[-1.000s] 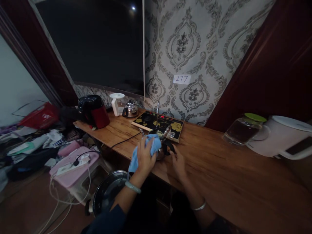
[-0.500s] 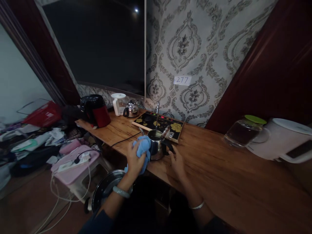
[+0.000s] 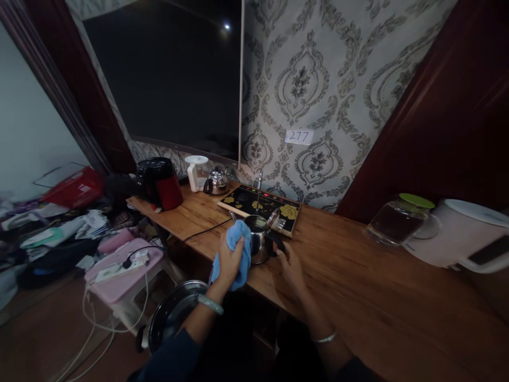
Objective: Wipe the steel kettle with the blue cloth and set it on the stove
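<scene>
A shiny metal kettle [image 3: 259, 245] stands with its lid raised near the front edge of the wooden table [image 3: 338, 276]. My left hand [image 3: 231, 261] is closed on a bunched blue cloth [image 3: 239, 239], which lies against the kettle's left side. On the other side, my right hand [image 3: 291, 265] grips the kettle's black handle [image 3: 274, 245]. Just behind the kettle is a black tea stove panel [image 3: 254, 204] with yellow flowers and a thin metal spout [image 3: 259, 185]. The cloth covers part of the kettle's body.
A second small kettle [image 3: 217, 183], a white-handled jug [image 3: 196, 175] and a red-and-black pot [image 3: 165, 185] stand back left. Rightward are a green-lidded glass jug [image 3: 400, 220] and a white pitcher [image 3: 453, 233]. Below left are a basin [image 3: 159, 318] and a pink stool [image 3: 119, 276] with a power strip.
My left hand and the blue cloth have shifted slightly right along the kettle's side. My right hand keeps its hold on the handle. The camera view has moved a little.
</scene>
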Motion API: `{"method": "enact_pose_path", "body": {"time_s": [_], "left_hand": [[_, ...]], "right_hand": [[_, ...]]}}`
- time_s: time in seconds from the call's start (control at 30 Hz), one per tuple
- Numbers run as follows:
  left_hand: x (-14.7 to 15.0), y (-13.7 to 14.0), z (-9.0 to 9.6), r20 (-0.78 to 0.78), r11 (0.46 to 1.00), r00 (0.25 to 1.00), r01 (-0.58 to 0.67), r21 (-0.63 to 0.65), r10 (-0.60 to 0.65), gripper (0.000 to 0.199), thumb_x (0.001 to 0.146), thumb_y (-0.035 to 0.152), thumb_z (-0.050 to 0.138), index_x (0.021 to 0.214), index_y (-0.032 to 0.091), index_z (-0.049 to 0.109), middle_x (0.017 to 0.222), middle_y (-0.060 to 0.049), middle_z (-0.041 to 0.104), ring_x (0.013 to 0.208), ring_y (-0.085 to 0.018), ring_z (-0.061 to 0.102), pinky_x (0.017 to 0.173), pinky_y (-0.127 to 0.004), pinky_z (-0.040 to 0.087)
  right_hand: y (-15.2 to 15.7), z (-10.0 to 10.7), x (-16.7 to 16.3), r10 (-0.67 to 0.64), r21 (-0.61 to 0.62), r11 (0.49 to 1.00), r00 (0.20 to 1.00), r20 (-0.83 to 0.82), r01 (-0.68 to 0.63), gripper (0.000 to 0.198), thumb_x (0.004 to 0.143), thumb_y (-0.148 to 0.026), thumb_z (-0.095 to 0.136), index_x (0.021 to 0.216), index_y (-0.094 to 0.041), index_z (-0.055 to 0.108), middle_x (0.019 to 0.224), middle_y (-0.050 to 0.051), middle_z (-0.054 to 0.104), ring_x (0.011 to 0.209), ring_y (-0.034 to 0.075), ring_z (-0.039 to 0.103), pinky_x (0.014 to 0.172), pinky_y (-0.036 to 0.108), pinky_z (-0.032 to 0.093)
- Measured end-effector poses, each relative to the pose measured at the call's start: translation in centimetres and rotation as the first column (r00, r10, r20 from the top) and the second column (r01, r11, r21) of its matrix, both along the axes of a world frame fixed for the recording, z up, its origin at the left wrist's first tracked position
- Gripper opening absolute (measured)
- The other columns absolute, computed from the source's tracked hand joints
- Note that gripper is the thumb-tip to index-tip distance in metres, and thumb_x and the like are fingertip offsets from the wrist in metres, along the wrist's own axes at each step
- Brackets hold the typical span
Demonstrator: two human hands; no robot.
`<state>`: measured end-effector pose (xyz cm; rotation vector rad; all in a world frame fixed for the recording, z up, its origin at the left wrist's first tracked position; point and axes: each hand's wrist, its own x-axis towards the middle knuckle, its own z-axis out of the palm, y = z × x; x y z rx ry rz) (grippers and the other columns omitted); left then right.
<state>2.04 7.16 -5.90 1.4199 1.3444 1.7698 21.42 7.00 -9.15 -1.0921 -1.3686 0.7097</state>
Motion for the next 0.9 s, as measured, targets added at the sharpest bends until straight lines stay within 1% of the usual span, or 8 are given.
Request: {"method": "enact_pose_path", "body": {"time_s": [0.07, 0.27, 0.37, 0.43, 0.53, 0.6, 0.7, 0.9], "left_hand": [[0.4, -2.2, -0.3, -0.042, 0.998, 0.999, 0.026, -0.056, -0.029, 0.032, 0.086, 0.040, 0.065, 0.112, 0.020, 0.067, 0.114, -0.010, 0.072, 0.110, -0.028, 0.068, 0.103, -0.047, 0.050], [3.3, -7.1, 0.7, -0.124, 0.915, 0.908, 0.385, -0.123, -0.399, 0.027, 0.081, 0.036, 0.071, 0.103, 0.020, 0.071, 0.102, -0.007, 0.072, 0.097, -0.025, 0.067, 0.093, -0.042, 0.053], [5.1, -8.0, 1.6, 0.012, 0.888, 0.896, 0.443, -0.122, -0.445, 0.037, 0.088, 0.046, 0.066, 0.112, 0.019, 0.069, 0.111, -0.009, 0.069, 0.108, -0.026, 0.063, 0.102, -0.042, 0.048], [6.4, -8.4, 2.0, 0.148, 0.835, 0.844, 0.534, -0.134, -0.516, 0.045, 0.092, 0.056, 0.059, 0.115, 0.019, 0.069, 0.119, -0.010, 0.068, 0.118, -0.027, 0.060, 0.111, -0.043, 0.042], [8.0, -8.4, 2.1, 0.277, 0.731, 0.734, 0.669, -0.135, -0.621, 0.051, 0.095, 0.061, 0.052, 0.118, 0.020, 0.071, 0.129, -0.011, 0.066, 0.130, -0.027, 0.054, 0.120, -0.042, 0.033], [8.4, -8.0, 1.9, 0.276, 0.741, 0.743, 0.658, -0.135, -0.609, 0.051, 0.089, 0.059, 0.063, 0.122, 0.022, 0.071, 0.133, -0.011, 0.065, 0.133, -0.028, 0.052, 0.121, -0.044, 0.032], [8.3, -6.7, 1.3, 0.369, 0.818, 0.806, 0.549, -0.172, -0.463, 0.058, 0.075, 0.052, 0.081, 0.124, 0.023, 0.071, 0.137, -0.012, 0.063, 0.134, -0.031, 0.053, 0.119, -0.047, 0.035], [8.8, -3.7, 0.5, 0.610, 0.837, 0.736, 0.506, -0.210, -0.292, 0.058, 0.066, 0.046, 0.087, 0.116, 0.018, 0.074, 0.135, -0.016, 0.067, 0.134, -0.032, 0.055, 0.117, -0.046, 0.036]], "right_hand": [[0.1, -0.1, -0.1, 0.004, -0.013, 1.000, 1.000, -0.014, -0.004, 0.038, 0.091, -0.047, 0.055, 0.112, -0.020, 0.072, 0.113, 0.011, 0.077, 0.106, 0.029, 0.070, 0.098, 0.045, 0.054], [-3.7, -0.3, 0.1, -0.198, -0.108, 0.977, 0.967, -0.163, 0.182, 0.061, 0.089, -0.063, 0.054, 0.131, -0.019, 0.064, 0.142, 0.017, 0.062, 0.133, 0.033, 0.056, 0.115, 0.055, 0.040], [-7.6, -0.2, -0.2, -0.069, -0.143, 0.989, 0.949, -0.308, 0.026, 0.068, 0.092, -0.060, 0.056, 0.151, -0.028, 0.045, 0.152, 0.012, 0.055, 0.134, 0.030, 0.057, 0.111, 0.053, 0.045], [-9.6, -0.2, -0.3, -0.024, -0.131, 0.991, 0.957, -0.290, -0.015, 0.075, 0.083, -0.056, 0.072, 0.149, -0.029, 0.049, 0.148, 0.010, 0.059, 0.136, 0.032, 0.056, 0.112, 0.050, 0.046], [-10.6, -0.3, 0.6, -0.101, -0.197, 0.979, 0.952, -0.289, 0.044, 0.067, 0.074, -0.050, 0.081, 0.135, -0.025, 0.064, 0.125, 0.011, 0.074, 0.120, 0.034, 0.067, 0.103, 0.050, 0.053], [-10.4, -0.3, 2.4, -0.207, -0.277, 0.954, 0.918, -0.339, 0.113, 0.060, 0.073, -0.050, 0.080, 0.125, -0.022, 0.070, 0.108, 0.011, 0.078, 0.101, 0.033, 0.074, 0.089, 0.047, 0.060], [-9.7, 0.2, 5.9, -0.383, -0.350, 0.902, 0.843, -0.377, 0.253, 0.054, 0.071, -0.049, 0.079, 0.115, -0.019, 0.071, 0.097, 0.008, 0.079, 0.084, 0.028, 0.074, 0.075, 0.041, 0.060], [-9.0, -0.2, 9.0, -0.601, -0.374, 0.783, 0.760, -0.247, 0.497, 0.064, 0.065, -0.054, 0.075, 0.115, -0.015, 0.070, 0.108, 0.011, 0.078, 0.102, 0.033, 0.072, 0.089, 0.042, 0.056]]}}
